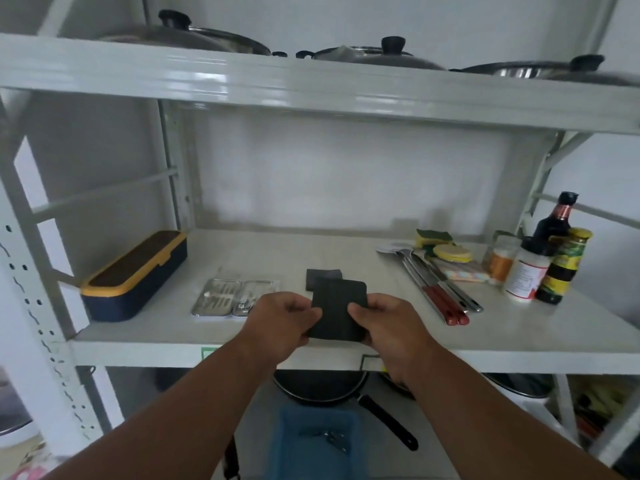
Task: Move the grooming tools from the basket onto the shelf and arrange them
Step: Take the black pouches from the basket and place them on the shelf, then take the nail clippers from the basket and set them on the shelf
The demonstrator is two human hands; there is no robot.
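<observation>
both hands are up at the front edge of the shelf (242, 258) with a flat dark case (337, 310) pinched between them, the left hand (282, 325) gripping its left edge and the right hand (382, 325) its right edge, so neither is nearer than the other. the case hangs just above the shelf's front lip, its long axis running away from the person and tilted a little to the right, with a smaller dark pad (322, 277) lying just behind it and the opened silver grooming kit (235, 296) just to its left. judging by that, the next move is a short push forward into the bare patch between the kit and the red-handled utensils (440, 289), while the blue basket (317, 441) sits low between the forearms with something small left inside.
</observation>
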